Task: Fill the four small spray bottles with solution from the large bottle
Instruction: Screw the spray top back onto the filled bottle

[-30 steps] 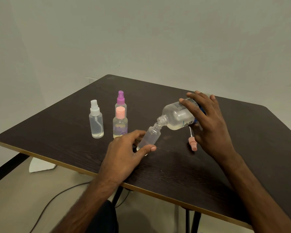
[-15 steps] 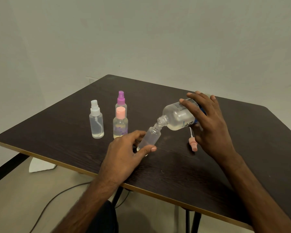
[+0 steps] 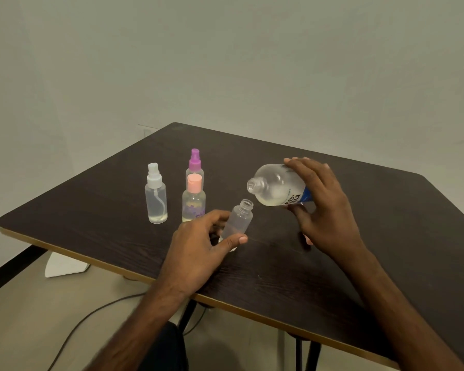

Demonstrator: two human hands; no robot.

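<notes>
My right hand (image 3: 322, 207) grips the large clear bottle (image 3: 276, 188), tilted with its open mouth to the left and lifted clear of the small one; a little liquid lies in its lower side. My left hand (image 3: 198, 245) holds an uncapped small frosted bottle (image 3: 239, 220) near its base, leaning slightly right on the table. Three capped spray bottles stand at the left: one with a white top (image 3: 156, 195), one with a purple top (image 3: 194, 167), and one with a pink top (image 3: 194, 199) in front of it.
The dark wooden table (image 3: 386, 223) has a light front edge running from left to lower right. A white wall stands behind. Below the table are its legs, a cable (image 3: 91, 314) on the floor and a white scrap (image 3: 62, 266).
The large bottle's mouth has lifted up and away from the small bottle's neck, tilting back toward level. My right hand now hides the pink sprayer top on the table.
</notes>
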